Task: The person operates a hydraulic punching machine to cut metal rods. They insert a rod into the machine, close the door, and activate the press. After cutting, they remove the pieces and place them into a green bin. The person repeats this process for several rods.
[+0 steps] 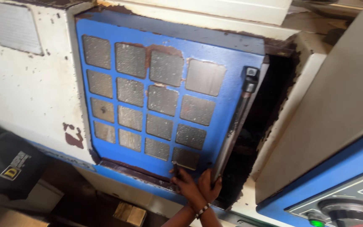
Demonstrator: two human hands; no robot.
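A blue door [164, 101] with a grid of grey mesh panes fills the middle of the head view, set in a worn cream machine body [34, 88] with rust chips. The door stands slid to the left, leaving a dark opening [261, 134] at 3 o'clock of it. A long metal handle [236, 122] runs down the door's right edge.

Both hands meet at the door's lower right corner, at 6 o'clock in the view. The left hand [186, 185] presses its fingers against the bottom frame just under the lowest pane. The right hand [210, 187], with a beaded wristband, is closed around the bottom end of the handle. The two hands touch each other.

At 4 o'clock a blue control panel [337, 197] shows a dial and a green button. At 8 o'clock a black bag [9, 166] sits low beside the machine.
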